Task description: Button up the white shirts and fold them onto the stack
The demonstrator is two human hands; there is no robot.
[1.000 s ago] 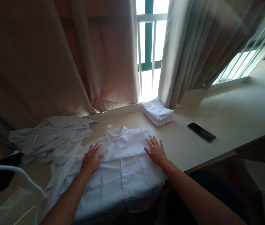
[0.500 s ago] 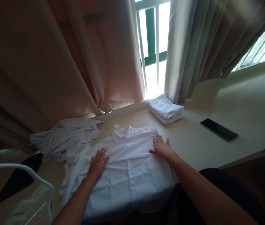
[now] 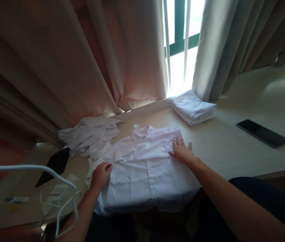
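Note:
A white button-up shirt lies spread at the desk's front edge, its lower part hanging over. Its collar points to the far side, and one sleeve is folded flat across the chest. My right hand rests open on the sleeve's right end, fingers spread. At the shirt's left side, my left hand is closed, with fingers curled and thumb against them on the fabric. The hand itself hides the exact bit of cloth it pinches.
A crumpled heap of white clothes lies at the back left, and a folded white stack sits by the window. A phone is at the right. White cable, a power strip and a black flat object are at the left.
My left hand has gone from lying flat on the sleeve to curled fingers at the shirt's left side, lower down. My right hand stays on the sleeve. The view has turned left.

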